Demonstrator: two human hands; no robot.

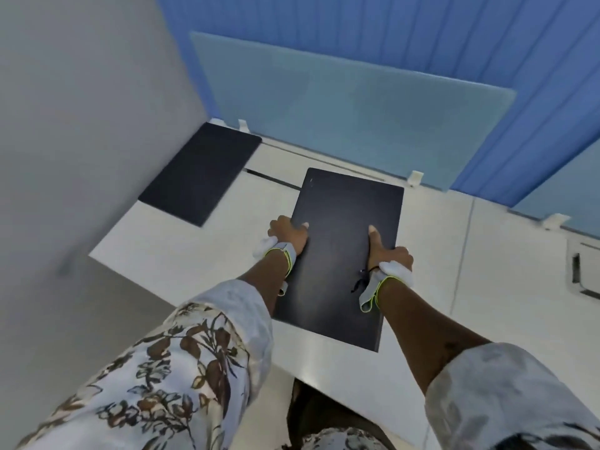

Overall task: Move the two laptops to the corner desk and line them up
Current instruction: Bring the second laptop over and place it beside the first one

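Observation:
Two closed black laptops are in view over a white desk (181, 254) in a corner. One laptop (201, 172) lies flat at the far left, against the grey wall. The second laptop (344, 219) is in the middle, long side pointing away from me. My left hand (287, 233) grips its left edge, thumb on the lid. My right hand (388, 253) grips its right edge, thumb stretched across the lid. Whether this laptop rests on the desk or hovers just above it I cannot tell.
A frosted light-blue divider panel (357, 115) stands along the desk's back edge in white clips. A grey wall (81, 125) closes the left side. A cable slot (272, 178) runs along the back. Another desk section (526, 287) continues to the right.

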